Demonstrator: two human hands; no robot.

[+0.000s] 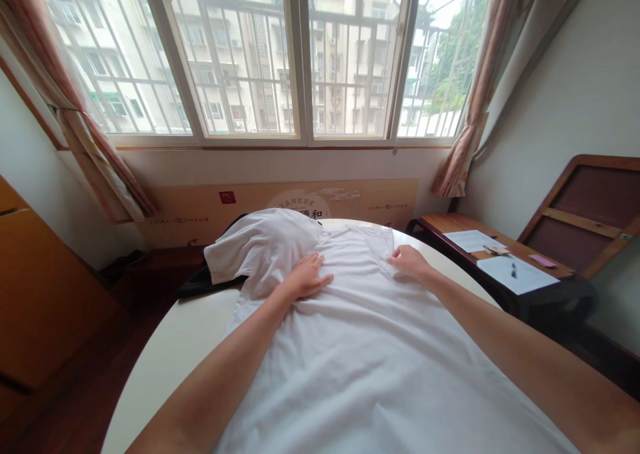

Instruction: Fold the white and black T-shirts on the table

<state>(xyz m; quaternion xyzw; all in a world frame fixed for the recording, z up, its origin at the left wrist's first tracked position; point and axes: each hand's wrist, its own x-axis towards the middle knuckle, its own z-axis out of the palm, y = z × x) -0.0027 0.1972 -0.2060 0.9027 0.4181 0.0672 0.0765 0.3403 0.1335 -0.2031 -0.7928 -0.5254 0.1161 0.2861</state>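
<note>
A white T-shirt [360, 334] lies spread over a round white table [165, 367], its body towards me and its far left part bunched up. My left hand [306, 277] rests flat on the shirt's upper part, fingers stretched out. On the right, my right hand [411, 262] pinches the edge of the shirt near its sleeve, thumb and fingers together. Black fabric [213, 286] shows from beneath the bunched part at the table's left edge; what it is I cannot tell.
Behind the table stands a printed cardboard panel [390, 204] below a barred window. At right, a wooden side table [425, 224] bears papers [517, 274], a pen [513, 271] and a pink item [543, 261]. A wooden cabinet [45, 294] stands at left.
</note>
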